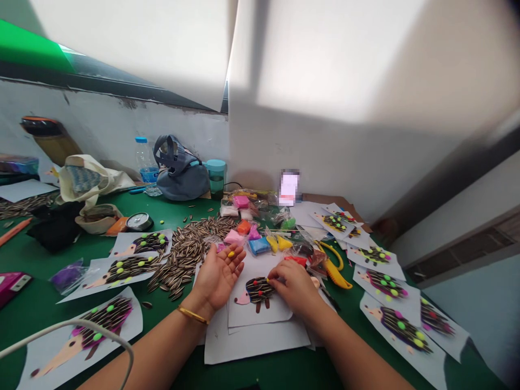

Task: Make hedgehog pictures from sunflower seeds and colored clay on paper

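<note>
My left hand point(219, 273) is palm up with its fingers spread, and a small piece of yellow clay point(231, 254) lies on the fingers. A hedgehog picture point(260, 291) is on white paper between my hands, with a pink clay face, brown legs, sunflower seeds for spines and red dots. Over its right side, my right hand point(293, 283) pinches a tiny yellow clay ball point(268, 279) against or just above the seeds. More white sheets point(255, 346) are stacked under the picture.
Loose sunflower seeds point(195, 244) are heaped to the left. Bagged coloured clay point(260, 246) and yellow-handled scissors point(336, 271) lie beyond my hands. Finished hedgehog pictures point(400, 327) flank both sides. A white cable point(81, 323) crosses the lower left. A phone point(289, 187) leans on the wall.
</note>
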